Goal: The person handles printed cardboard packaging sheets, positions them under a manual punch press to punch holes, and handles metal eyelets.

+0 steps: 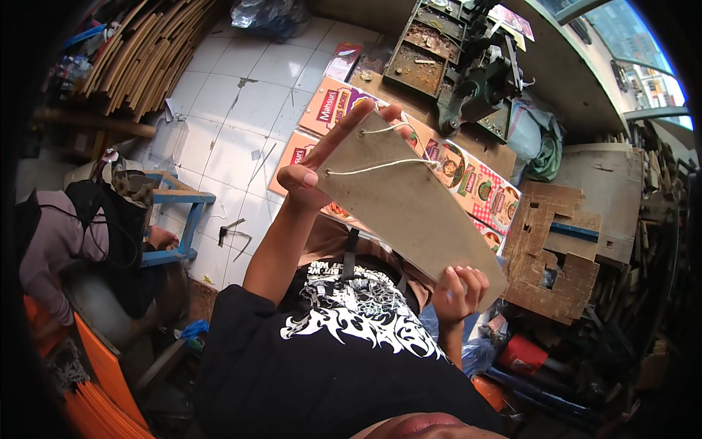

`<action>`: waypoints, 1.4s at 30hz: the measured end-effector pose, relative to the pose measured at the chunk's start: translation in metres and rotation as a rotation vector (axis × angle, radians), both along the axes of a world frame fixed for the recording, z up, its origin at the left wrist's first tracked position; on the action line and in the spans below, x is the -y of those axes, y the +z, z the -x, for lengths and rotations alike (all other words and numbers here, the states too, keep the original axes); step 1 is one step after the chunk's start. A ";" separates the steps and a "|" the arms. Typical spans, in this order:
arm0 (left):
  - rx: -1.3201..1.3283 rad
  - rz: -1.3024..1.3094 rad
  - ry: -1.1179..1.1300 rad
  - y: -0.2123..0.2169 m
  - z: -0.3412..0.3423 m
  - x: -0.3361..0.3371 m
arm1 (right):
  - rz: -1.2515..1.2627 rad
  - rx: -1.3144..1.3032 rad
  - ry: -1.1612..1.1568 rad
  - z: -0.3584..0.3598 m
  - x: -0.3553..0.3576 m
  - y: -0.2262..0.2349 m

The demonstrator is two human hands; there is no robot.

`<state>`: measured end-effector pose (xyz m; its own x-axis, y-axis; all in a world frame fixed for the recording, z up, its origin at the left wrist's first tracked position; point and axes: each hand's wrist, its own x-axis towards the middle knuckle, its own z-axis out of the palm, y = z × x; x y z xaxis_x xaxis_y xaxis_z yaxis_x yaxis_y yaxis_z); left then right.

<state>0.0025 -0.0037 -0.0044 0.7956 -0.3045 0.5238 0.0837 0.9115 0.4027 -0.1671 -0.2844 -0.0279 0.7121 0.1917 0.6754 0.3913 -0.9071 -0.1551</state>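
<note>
A flat, grey-brown cardboard panel (409,194) is tilted in front of my chest. White cord (384,170) runs through two small holes near its far left end, and one length lies slack across the face. My left hand (314,164) grips that end, thumb on the near edge and a finger stretched along the far edge. At the opposite end, my right hand (462,291) curls its fingers over the near edge. Beneath the panel lie printed cards (322,110) with food pictures, partly hidden by it.
A dark metal machine with compartment trays (424,47) stands beyond the cards. Stacked brown boards (146,58) lie at far left. Another person in a mauve sleeve (47,234) is beside a blue stool (179,197). Worn, cut-out wooden boards (548,256) lean at right. Orange sheets (102,366) are lower left.
</note>
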 end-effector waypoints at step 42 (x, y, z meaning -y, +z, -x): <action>-0.309 -0.603 0.400 0.045 0.037 -0.015 | -1.086 -0.983 0.173 -0.014 0.060 0.057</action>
<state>-0.0343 0.0116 0.0403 0.9874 -0.1256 0.0961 -0.0157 0.5272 0.8496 -0.1532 -0.3448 0.0289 0.9806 0.0472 -0.1902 -0.1828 -0.1290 -0.9746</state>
